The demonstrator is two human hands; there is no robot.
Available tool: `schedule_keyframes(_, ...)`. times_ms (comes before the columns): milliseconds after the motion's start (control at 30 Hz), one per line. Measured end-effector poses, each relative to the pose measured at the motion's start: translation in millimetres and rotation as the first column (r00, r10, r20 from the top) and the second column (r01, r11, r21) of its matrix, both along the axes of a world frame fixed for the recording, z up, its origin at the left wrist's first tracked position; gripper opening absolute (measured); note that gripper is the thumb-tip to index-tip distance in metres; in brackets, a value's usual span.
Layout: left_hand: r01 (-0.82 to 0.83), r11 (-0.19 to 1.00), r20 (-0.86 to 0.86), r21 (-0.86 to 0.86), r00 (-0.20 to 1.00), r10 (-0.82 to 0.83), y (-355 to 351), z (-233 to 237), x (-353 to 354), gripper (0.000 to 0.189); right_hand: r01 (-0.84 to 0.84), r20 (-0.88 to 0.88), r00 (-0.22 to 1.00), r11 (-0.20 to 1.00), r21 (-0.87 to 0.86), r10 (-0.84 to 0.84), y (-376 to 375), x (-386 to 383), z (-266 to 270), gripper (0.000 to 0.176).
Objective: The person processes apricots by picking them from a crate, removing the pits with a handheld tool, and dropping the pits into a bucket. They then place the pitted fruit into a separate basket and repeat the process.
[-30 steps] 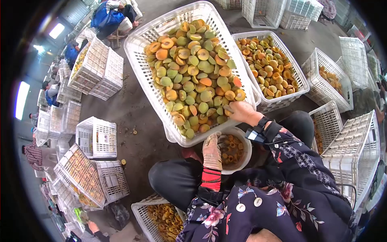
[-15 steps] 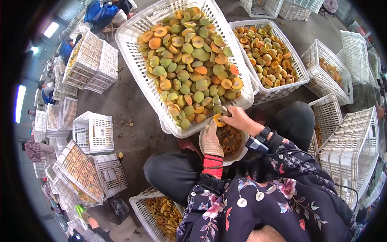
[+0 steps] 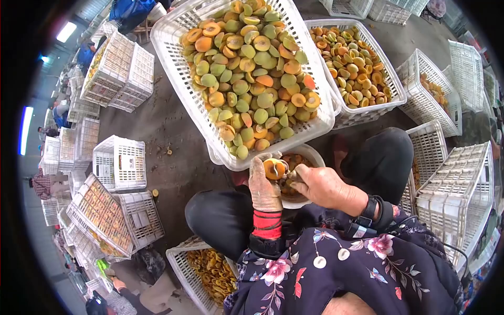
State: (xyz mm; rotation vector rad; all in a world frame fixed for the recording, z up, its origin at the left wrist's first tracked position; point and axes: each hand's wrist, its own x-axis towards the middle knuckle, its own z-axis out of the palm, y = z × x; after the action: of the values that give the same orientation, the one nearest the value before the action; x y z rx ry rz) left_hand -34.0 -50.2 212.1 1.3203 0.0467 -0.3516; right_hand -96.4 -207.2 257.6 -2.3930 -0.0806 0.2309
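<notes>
My left hand [image 3: 264, 186], in a pale soiled glove with a red wrap at the wrist, holds a peach half [image 3: 274, 169] with its cut orange face up. Close against the fruit is my right hand [image 3: 320, 185], its thumb and fingers pinched around a small, partly hidden metal tool [image 3: 287, 177]. A white bucket [image 3: 317, 157] with brown-orange scraps stands below both hands. Just beyond them, a large white crate [image 3: 326, 113] is heaped with green and orange peach halves [image 3: 252, 79].
A second crate [image 3: 401, 98] of orange halves stands behind right. By my left knee is a crate [image 3: 176, 257] of brownish scraps. Stacked white crates [image 3: 118, 68] line the left, more crates [image 3: 451, 194] the right. Another person's hand [image 3: 119, 283] shows at lower left.
Both hands have drawn back from the crate's near edge toward me. My left hand has moved left and turned the peach half's cut face up; my right hand has come lower.
</notes>
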Motion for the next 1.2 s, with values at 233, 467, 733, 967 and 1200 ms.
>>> schedule_keyframes(233, -0.169, 0.981, -0.051, -0.099, 0.985, 0.165, 0.2, 7.9, -8.8, 0.031, -0.047, -0.064, 0.997, 0.999, -0.022, 0.045, 10.9, -1.5, 6.5, 0.026)
schedule_keyframes(467, -0.228, 0.954, -0.164, -0.192, 0.966, 0.198, 1.1, 19.0, -10.3, 0.02, -0.038, -0.139, 0.99, 0.999, -0.008, 0.037, 22.2, -2.8, -1.1, 0.028)
schedule_keyframes(733, -0.213, 0.964, -0.183, -0.157, 0.966, 0.183, 10.7, 17.5, -7.8, 0.027, -0.068, -0.138, 0.976, 0.836, 0.544, 0.169, 12.7, 2.5, -16.4, 0.036)
schedule_keyframes(967, -0.123, 0.976, -0.203, -0.178, 0.975, 0.086, 14.8, 24.3, -4.4, 0.049, -0.205, 0.11, 0.979, 0.875, 0.438, 0.174, 25.0, -9.0, -29.7, 0.033)
schedule_keyframes(1200, 0.173, 0.961, -0.062, -0.215, 0.98, -0.191, 23.3, 30.2, -0.3, 0.047, 0.561, -0.518, 0.523, 0.184, 0.807, 0.677, 5.7, -10.7, -6.3, 0.022)
